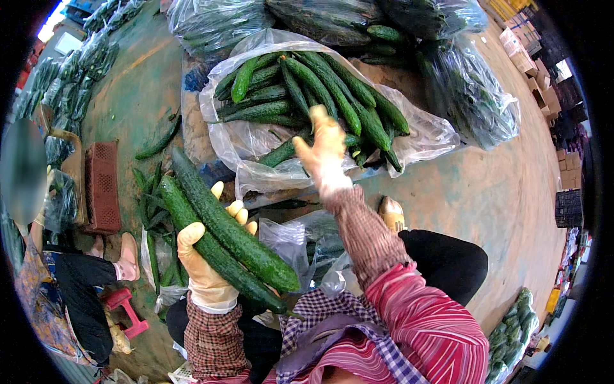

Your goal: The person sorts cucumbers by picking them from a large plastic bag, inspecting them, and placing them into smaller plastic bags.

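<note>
Two long green cucumbers (220,221) lie side by side in my gloved left hand (208,272), thumb on the near side and fingertips wrapped round from beyond. My gloved right hand (323,148) reaches over a heap of cucumbers (323,80), its fingers spread and slightly blurred, with nothing visible in them. Whether its fingertips touch the heap I cannot tell. The heap rests in an opened clear plastic bag (416,128), its edges folded outward all around.
Filled bags of cucumbers (470,89) stand beyond and right of the heap. One loose cucumber (158,141) lies on the floor at left, near a brown crate (102,185). Another person (73,301) sits at far left, by a pink stool (130,312).
</note>
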Demonstrator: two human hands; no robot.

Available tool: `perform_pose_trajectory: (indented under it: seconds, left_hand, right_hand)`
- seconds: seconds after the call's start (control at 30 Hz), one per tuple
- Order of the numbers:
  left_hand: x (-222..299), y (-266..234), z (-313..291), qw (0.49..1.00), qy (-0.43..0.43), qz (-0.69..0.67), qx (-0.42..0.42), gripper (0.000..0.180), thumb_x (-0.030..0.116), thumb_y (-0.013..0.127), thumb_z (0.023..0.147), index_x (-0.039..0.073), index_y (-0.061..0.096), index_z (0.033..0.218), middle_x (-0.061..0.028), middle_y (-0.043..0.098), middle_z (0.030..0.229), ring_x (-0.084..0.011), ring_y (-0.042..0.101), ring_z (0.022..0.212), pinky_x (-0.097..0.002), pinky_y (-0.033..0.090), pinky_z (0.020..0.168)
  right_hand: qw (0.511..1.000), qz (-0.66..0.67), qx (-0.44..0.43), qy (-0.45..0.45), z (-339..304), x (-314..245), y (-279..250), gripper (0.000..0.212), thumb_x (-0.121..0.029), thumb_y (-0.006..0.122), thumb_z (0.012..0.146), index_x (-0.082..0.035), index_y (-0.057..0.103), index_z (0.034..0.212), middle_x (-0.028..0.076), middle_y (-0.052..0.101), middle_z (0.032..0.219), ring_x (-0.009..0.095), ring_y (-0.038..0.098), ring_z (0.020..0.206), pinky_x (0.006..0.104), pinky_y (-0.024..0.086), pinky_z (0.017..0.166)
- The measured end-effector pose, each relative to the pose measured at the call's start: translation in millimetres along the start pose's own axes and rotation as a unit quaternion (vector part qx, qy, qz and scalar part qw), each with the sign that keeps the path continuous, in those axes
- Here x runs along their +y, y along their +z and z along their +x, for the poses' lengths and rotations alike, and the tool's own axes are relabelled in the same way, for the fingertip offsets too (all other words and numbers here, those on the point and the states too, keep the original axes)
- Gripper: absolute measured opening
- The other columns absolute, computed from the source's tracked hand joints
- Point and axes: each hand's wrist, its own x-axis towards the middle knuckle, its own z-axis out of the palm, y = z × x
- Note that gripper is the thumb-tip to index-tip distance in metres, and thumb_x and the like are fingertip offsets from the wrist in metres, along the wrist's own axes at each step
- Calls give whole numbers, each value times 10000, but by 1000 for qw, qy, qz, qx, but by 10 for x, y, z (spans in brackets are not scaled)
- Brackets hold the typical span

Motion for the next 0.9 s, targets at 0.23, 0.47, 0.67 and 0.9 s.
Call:
perform_pose_trajectory:
  seconds: [0.23,0.47,0.67,0.9]
  left_hand:
    - [73,-61,-23,994,59,38,82,728,223,574,696,73,360,1375,-177,615,1087,-277,626,948,-449,497,878]
    - [33,-81,-13,994,43,22,94,713,190,574,672,94,377,1351,-197,615,1068,-290,620,942,-465,477,901]
    - [88,-45,-43,994,78,36,68,745,201,574,684,63,344,1380,-197,608,1086,-284,627,942,-446,499,876]
    - [113,-122,-59,993,116,21,22,774,193,575,696,68,285,1403,-217,618,1067,-303,623,941,-441,496,878]
  right_hand:
    - [705,658,-217,150,79,736,324,555,-165,599,824,0,411,1320,132,592,1064,177,607,827,284,518,658]
    - [525,783,-323,87,-810,631,343,676,-220,630,801,-6,333,1370,88,596,1078,149,599,758,273,507,625]
    - [441,774,-431,142,-967,-19,507,559,-318,574,850,-18,431,1300,55,601,921,112,524,619,213,410,494]
    - [691,588,-404,-112,-928,-849,835,625,-240,665,822,-80,394,1363,91,533,1177,159,532,984,292,431,849]
